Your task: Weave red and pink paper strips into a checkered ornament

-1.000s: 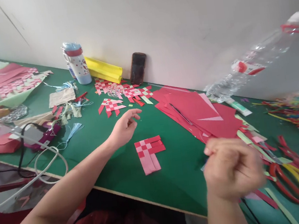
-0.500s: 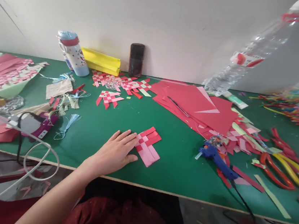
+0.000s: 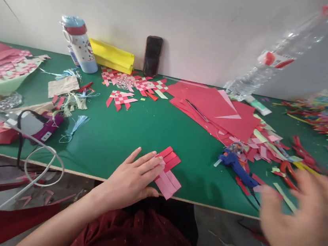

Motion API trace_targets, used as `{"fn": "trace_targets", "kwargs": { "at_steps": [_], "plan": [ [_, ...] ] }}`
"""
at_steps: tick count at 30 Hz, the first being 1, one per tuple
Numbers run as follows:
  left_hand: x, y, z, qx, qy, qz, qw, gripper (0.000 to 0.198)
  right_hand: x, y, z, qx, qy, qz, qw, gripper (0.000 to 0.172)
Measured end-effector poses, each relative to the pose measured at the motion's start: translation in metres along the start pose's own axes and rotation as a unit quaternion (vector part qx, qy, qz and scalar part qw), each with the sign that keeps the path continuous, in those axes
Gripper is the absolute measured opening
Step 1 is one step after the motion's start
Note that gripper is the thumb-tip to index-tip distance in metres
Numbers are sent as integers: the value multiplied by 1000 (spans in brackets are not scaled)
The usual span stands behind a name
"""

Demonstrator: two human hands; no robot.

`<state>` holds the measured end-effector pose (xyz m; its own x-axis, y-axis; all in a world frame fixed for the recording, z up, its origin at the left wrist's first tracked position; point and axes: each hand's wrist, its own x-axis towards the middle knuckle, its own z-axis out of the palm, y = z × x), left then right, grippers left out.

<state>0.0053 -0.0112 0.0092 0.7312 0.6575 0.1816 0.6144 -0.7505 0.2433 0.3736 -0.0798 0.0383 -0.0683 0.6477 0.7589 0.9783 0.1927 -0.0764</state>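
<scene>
My left hand lies flat, fingers stretched out, on a woven red and pink paper piece near the front edge of the green table. My right hand is blurred at the lower right, fingers spread, with nothing seen in it. It hovers beside a blue glue gun and red and yellow scissors.
A stack of red paper sheets lies right of centre. Woven paper pieces, a phone, a yellow folded paper and a water bottle sit by the wall. Coloured strips pile at the right. Cables lie left.
My left hand came down onto the woven piece and slid it toward the table's front edge. My right hand left the view, then came back in at the lower right.
</scene>
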Motion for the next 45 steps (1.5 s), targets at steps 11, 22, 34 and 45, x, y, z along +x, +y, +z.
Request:
{"fn": "trace_targets", "kwargs": {
  "at_steps": [11, 22, 34, 45],
  "plan": [
    [4, -2, 13, 17, 4, 50, 999, 72, 20, -127, 92, 61, -327, -153, 931, 44],
    [5, -2, 14, 16, 11, 43, 999, 69, 33, -104, 98, -20, -314, -70, 947, 47],
    [5, -3, 14, 4, 7, 42, 999, 69, 41, -108, 115, -29, -344, -92, 934, 42],
    [7, -2, 12, -2, 8, 39, 999, 71, 28, -117, 89, 51, -332, -139, 932, 38]
  ]
}}
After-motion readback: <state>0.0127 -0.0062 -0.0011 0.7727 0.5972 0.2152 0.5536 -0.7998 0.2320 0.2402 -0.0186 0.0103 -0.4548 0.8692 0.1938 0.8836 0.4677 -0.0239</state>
